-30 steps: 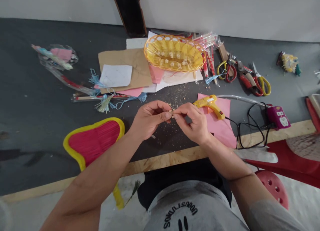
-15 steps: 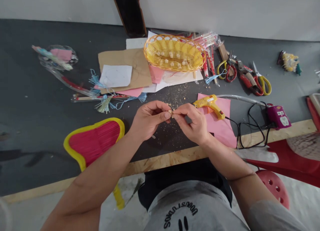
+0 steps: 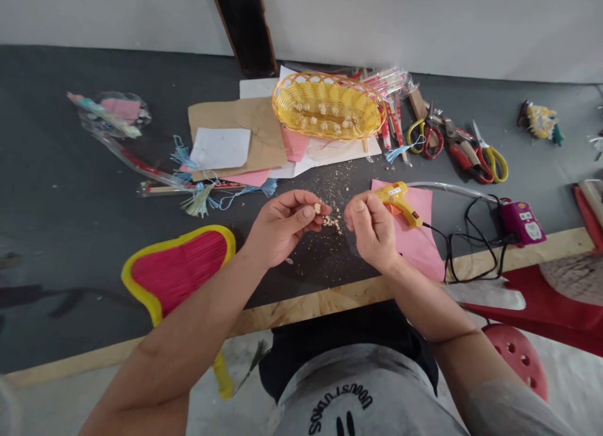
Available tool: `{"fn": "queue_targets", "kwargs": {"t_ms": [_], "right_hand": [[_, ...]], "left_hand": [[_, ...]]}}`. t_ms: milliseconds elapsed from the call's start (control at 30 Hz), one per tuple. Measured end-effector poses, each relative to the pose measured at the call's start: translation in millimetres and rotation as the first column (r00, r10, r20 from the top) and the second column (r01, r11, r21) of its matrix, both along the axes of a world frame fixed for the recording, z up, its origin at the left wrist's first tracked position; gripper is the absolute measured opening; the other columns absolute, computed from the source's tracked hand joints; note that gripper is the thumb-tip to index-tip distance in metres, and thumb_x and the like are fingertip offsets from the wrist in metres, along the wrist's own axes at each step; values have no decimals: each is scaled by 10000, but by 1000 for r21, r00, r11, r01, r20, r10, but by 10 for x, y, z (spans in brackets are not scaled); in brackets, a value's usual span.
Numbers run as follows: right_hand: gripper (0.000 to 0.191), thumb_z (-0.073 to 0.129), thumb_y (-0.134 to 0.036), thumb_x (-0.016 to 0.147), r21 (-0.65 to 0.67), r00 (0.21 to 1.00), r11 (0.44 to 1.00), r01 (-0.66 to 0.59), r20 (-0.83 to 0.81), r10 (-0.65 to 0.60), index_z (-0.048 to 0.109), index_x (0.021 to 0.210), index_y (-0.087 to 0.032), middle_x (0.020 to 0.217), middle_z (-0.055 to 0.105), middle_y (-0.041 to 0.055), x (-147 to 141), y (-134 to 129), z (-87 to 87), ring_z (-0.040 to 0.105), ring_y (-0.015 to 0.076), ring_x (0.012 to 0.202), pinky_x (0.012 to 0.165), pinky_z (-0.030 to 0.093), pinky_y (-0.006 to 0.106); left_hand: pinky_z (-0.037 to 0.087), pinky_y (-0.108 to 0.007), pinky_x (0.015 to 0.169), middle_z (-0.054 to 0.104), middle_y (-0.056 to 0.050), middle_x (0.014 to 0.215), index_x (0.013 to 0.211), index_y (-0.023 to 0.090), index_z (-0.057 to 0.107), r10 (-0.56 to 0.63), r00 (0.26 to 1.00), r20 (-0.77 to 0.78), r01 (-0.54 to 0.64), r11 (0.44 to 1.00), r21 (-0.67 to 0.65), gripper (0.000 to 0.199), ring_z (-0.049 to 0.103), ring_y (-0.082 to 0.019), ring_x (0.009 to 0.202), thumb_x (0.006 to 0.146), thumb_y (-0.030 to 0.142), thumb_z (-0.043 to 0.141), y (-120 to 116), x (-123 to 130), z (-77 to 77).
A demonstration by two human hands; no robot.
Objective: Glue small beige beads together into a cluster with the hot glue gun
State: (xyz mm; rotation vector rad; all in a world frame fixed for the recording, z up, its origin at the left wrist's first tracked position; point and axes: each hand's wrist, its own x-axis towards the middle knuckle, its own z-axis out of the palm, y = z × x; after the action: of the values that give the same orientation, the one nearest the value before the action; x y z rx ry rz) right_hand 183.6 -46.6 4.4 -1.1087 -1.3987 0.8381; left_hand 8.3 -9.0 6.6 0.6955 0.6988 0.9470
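Grey tabletop (image 3: 56, 235) lies bare leftward; left hand (image 3: 277, 225) grip pinches a bead (image 3: 317, 207), right hand (image 3: 372, 228) curled narrow.

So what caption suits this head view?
Left hand pinches a small pale bead; right hand beside yellow glue gun.

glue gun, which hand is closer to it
Right. The right hand sits just beside the yellow glue gun, at its nozzle end, not gripping it. The left hand is farther off to the left, pinching a small pale piece.
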Motion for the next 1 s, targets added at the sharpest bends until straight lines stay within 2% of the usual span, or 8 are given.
{"fn": "queue_targets", "kwargs": {"t_ms": [133, 300, 400, 567, 733, 867, 933, 1000], "right_hand": [[112, 583, -300, 990, -31, 998, 999, -35, 57, 37, 628, 959, -202, 855, 656, -2, -8, -4, 6, 576, 98, 705, 634, 477, 247], [147, 630, -324, 957, -123, 988, 982, -142, 41, 148, 681, 1003, -194, 891, 710, 17, -49, 4, 5, 637, 115, 759, 657, 519, 245], [129, 590, -293, 973, -87, 984, 986, -140, 100, 148, 657, 930, -192, 838, 676, 1, -58, 4, 25, 610, 105, 728, 668, 507, 245], [138, 506, -237, 994, -47, 977, 992, -115, 178, 122, 555, 869, -201, 753, 573, -26, -48, -2, 43, 521, 92, 644, 622, 451, 244], [297, 385, -357, 1064, -83, 996, 994, -67, 47, 71, 450, 805, -228, 646, 441, -62, -24, -11, -66, 432, 88, 549, 531, 375, 241], [370, 458, -401, 1047, -58, 992, 997, -48, 118, 55, 437, 725, -220, 595, 435, -67, -15, -19, -35, 410, 76, 521, 504, 353, 230], [272, 546, -356, 1009, -5, 989, 999, -32, 142, 33, 526, 784, -205, 669, 536, -42, -18, -14, 9, 468, 78, 567, 527, 400, 223], [95, 607, -291, 968, 57, 991, 998, -29, 128, 22, 612, 958, -196, 837, 634, 2, -19, -1, 38, 540, 91, 656, 579, 469, 229]], "left_hand": [[575, -175, 652, 779, -22, 947, 790, 198, 786, 48, 998, -28, -47, 999, 21, 262, 673, -78, 700, 619, 307, 951, 10, -2, -19], [560, -209, 719, 744, -43, 1012, 769, 197, 790, 89, 990, -110, -76, 990, 115, 224, 671, -113, 811, 631, 289, 941, 7, 2, -40], [555, -234, 752, 747, -46, 940, 797, 195, 794, 98, 980, -173, -66, 981, 182, 223, 670, -133, 826, 654, 300, 929, -4, 2, -73], [538, -215, 663, 739, -17, 770, 803, 178, 777, 88, 983, -162, -68, 990, 124, 288, 634, -101, 670, 624, 328, 946, -7, 11, -73], [552, -205, 581, 762, -24, 750, 837, 171, 748, 52, 995, -80, -51, 998, 23, 304, 658, -105, 625, 651, 325, 933, 5, 14, -15], [574, -192, 570, 772, -19, 764, 852, 177, 758, 41, 998, -51, -41, 999, 15, 269, 682, -103, 630, 669, 284, 924, 4, 5, -10], [586, -194, 576, 773, -15, 766, 857, 187, 776, 45, 998, -45, -44, 999, 22, 269, 688, -104, 632, 657, 279, 931, 0, 5, -16], [594, -197, 583, 771, -12, 758, 855, 194, 789, 44, 998, -41, -43, 999, 34, 268, 689, -104, 626, 647, 277, 936, -4, 10, -21]]}}
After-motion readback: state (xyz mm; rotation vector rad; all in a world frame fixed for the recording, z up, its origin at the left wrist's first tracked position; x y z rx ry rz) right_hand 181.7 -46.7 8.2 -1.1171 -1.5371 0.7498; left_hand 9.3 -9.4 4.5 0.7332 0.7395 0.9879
